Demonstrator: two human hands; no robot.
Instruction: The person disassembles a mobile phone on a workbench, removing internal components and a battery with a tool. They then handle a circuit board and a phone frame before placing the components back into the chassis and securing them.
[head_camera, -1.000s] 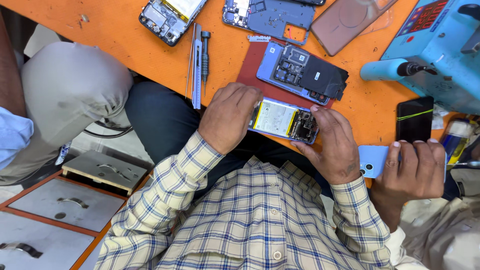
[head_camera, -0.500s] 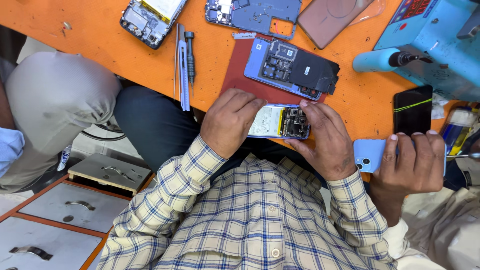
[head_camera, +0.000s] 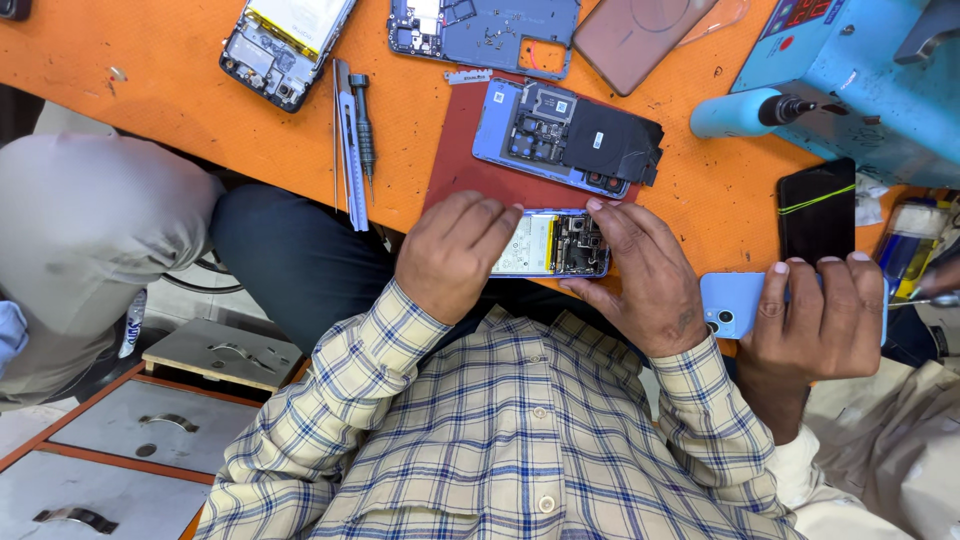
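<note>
Two hands hold one opened phone (head_camera: 552, 244) at the near edge of the orange surface (head_camera: 150, 110). The left hand (head_camera: 452, 250) has its fingers (head_camera: 490, 222) bent down tight on the phone's left end. The right hand (head_camera: 640, 270) has its fingers (head_camera: 610, 222) pressed on the right end, by the small dark parts. The phone shows its pale inside and lies flat, partly on a dark red mat (head_camera: 462, 170). Just behind it on the mat lies a blue phone back (head_camera: 560, 135). A thin screwdriver (head_camera: 362, 125) and tweezers (head_camera: 345, 140) lie to the left. Far right, another person's hand (head_camera: 815, 315) grips a light blue phone (head_camera: 735, 302), near a blue machine (head_camera: 850, 80).
</note>
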